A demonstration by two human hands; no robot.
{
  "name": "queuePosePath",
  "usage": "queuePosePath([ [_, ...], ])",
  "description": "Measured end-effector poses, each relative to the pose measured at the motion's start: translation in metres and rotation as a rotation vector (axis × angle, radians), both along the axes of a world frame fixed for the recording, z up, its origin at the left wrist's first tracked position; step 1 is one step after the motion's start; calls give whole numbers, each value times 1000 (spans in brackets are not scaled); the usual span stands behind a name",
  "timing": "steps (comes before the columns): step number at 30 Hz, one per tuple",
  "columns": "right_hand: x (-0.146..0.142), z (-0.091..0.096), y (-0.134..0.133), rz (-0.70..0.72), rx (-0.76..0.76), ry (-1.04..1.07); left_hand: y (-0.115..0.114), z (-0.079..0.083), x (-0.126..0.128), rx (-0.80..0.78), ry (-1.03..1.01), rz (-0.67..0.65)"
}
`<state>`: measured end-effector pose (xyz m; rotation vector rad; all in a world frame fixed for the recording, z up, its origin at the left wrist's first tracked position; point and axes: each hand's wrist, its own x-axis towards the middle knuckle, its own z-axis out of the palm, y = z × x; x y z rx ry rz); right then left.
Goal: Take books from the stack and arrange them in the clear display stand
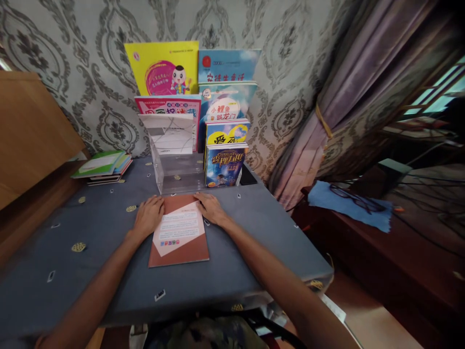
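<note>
A thin brown book (183,259) with a white printed panel lies on the table, its print upside down to me. My left hand (148,215) grips its far left edge with the fingers together. At the far right corner, my right hand (210,208) holds the book with curled fingers. Just beyond stands a clear tiered book rack (178,182). In its left column are a yellow book (163,63), a pink book (167,104) and a whitish book or sheet (172,135). The right column has several books, including a dark blue one (224,167) in front.
A stack of books (103,165) lies at the back left, beside a wooden panel (32,126). The grey tablecloth (109,252) covers the table. On the right, a dark red surface bears a blue cloth (348,208) with glasses (358,198); a curtain (308,140) hangs behind.
</note>
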<state>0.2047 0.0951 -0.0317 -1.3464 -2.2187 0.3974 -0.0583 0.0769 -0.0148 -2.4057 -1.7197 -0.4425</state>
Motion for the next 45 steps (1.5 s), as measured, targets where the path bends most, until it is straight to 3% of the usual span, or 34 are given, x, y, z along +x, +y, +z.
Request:
queuePosePath([
  [6,2,-1,4,11,-25,8,5,6,18,-88,42,-93],
  [15,7,-4,10,15,-34,43,29,-11,61,-41,-178,-343],
  [18,7,-5,10,14,-28,54,34,-14,68,-31,-209,-339],
  [29,6,9,-1,-65,-29,137,33,-23,68,-18,-184,-336],
  [45,6,10,0,-56,-83,268,27,-21,65,-30,-243,-596],
])
